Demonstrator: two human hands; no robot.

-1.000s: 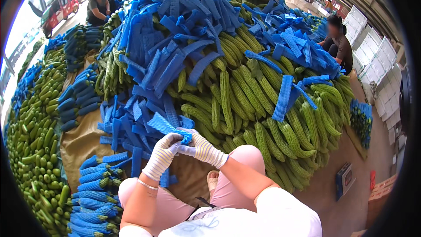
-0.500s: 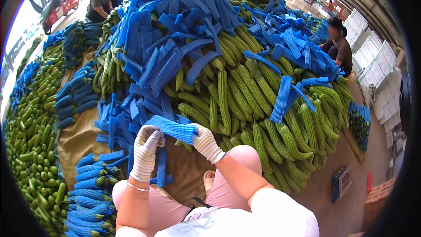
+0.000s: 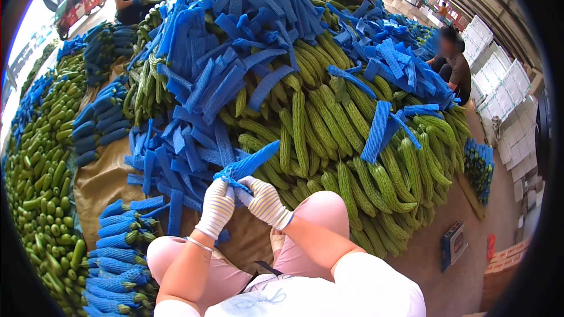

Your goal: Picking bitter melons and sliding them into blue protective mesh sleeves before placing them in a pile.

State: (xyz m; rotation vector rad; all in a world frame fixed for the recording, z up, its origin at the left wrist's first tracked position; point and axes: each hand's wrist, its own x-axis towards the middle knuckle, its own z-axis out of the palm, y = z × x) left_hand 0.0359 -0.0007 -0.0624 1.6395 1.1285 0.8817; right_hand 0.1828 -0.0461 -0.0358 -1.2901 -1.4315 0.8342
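Note:
A blue foam net sleeve [image 3: 254, 161] is pinched at its near end between my two hands in striped gloves, its free end pointing up and to the right. My left hand [image 3: 217, 206] is closed on the bunched edge. Close beside it, my right hand [image 3: 268, 204] has its fingers closed on the same end. Whether anything is inside the sleeve, I cannot tell. Beyond my hands lie loose blue sleeves [image 3: 176, 141] and a big heap of green bitter gourds [image 3: 329, 123]. Gourds in blue sleeves [image 3: 114, 261] lie in a row at my left.
More blue sleeves [image 3: 235, 29] cover the heap's top. Smaller green vegetables [image 3: 47, 205] spread along the far left, past a brown cloth [image 3: 106, 176]. A dark boxy device [image 3: 454, 245] stands on the floor at right. White boxes [image 3: 505, 88] are stacked behind a crouching person [image 3: 455, 67].
My hands have come closer together and slightly lower. The sleeve, earlier stretched flat between them, now points up and away with its near end gathered.

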